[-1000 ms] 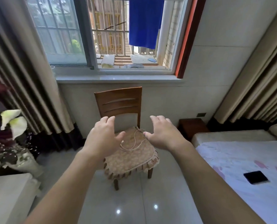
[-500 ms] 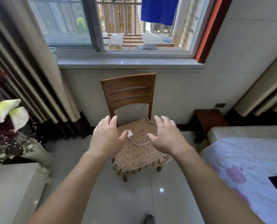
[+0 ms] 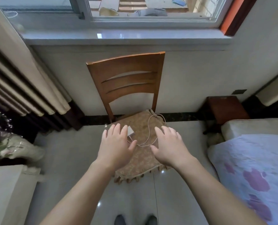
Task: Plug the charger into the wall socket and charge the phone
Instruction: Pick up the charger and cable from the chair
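A white charger block (image 3: 130, 131) lies on the cushioned seat of a wooden chair (image 3: 127, 82), its thin white cable (image 3: 148, 127) looped across the cushion. My left hand (image 3: 116, 146) hovers over the seat just left of the block, fingers spread and holding nothing. My right hand (image 3: 169, 146) hovers to the right of the cable loop, fingers also spread. A dark wall socket (image 3: 240, 91) sits low on the wall at the right. The phone is out of view.
A small dark wooden stool (image 3: 227, 108) stands below the socket. A bed with a flowered sheet (image 3: 252, 168) fills the right side. Curtains (image 3: 29, 78) hang at left, with a vase of flowers (image 3: 10, 146) and a white cabinet (image 3: 6, 189) below.
I have stepped closer to the chair and the view has tilted down. Both hands have stayed spread and come nearer the charger. The phone on the bed has left the view.
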{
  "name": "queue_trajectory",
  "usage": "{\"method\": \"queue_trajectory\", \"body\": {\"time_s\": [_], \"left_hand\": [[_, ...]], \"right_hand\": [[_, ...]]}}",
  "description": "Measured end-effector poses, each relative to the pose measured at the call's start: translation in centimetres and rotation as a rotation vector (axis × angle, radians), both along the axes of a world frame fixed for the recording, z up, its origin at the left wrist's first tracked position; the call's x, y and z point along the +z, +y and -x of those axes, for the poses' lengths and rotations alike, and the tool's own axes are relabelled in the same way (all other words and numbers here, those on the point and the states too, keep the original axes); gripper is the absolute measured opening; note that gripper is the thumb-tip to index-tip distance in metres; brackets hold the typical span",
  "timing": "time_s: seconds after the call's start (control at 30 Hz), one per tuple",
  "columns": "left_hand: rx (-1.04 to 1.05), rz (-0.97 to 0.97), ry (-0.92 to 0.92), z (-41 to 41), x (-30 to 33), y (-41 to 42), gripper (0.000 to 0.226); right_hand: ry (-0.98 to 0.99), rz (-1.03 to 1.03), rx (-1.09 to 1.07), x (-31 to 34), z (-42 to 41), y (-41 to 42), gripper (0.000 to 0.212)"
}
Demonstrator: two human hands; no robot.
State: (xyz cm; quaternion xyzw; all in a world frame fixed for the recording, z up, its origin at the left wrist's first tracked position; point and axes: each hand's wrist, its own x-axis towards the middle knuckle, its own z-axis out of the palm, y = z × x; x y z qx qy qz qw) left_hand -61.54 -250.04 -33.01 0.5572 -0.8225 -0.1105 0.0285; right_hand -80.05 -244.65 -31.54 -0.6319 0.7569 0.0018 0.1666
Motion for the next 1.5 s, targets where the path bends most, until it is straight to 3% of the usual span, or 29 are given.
{"method": "queue_trajectory", "body": {"time_s": [0.5, 0.87, 1.03, 1.17, 1.33, 1.5], "left_hand": [[-0.176, -0.154, -0.111, 3.0, -21.5, -10.8, 0.068], [-0.379, -0.193, -0.306, 3.0, -34.1, -17.2, 0.087], [-0.435, -0.154, -0.282, 2.7, -37.5, -17.9, 0.083], [-0.45, -0.155, -0.261, 3.2, -38.5, -18.2, 0.078], [-0.439, -0.121, -0.282, 4.0, -38.7, -18.9, 0.056], [-0.414, -0.142, -0.232, 3.6, -38.1, -19.5, 0.041]], "right_hand": [[0.039, -0.132, 0.006, -21.8, 1.2, -10.3, 0.066], [0.128, -0.229, 0.068, -34.1, 3.0, -13.2, 0.072], [0.131, -0.223, 0.131, -36.8, 3.9, -13.8, 0.076], [0.107, -0.209, 0.13, -38.1, 4.4, -13.5, 0.065], [0.118, -0.092, 0.138, -38.7, 4.9, -13.7, 0.031], [0.184, -0.131, 0.207, -38.3, 5.6, -13.7, 0.027]]}}
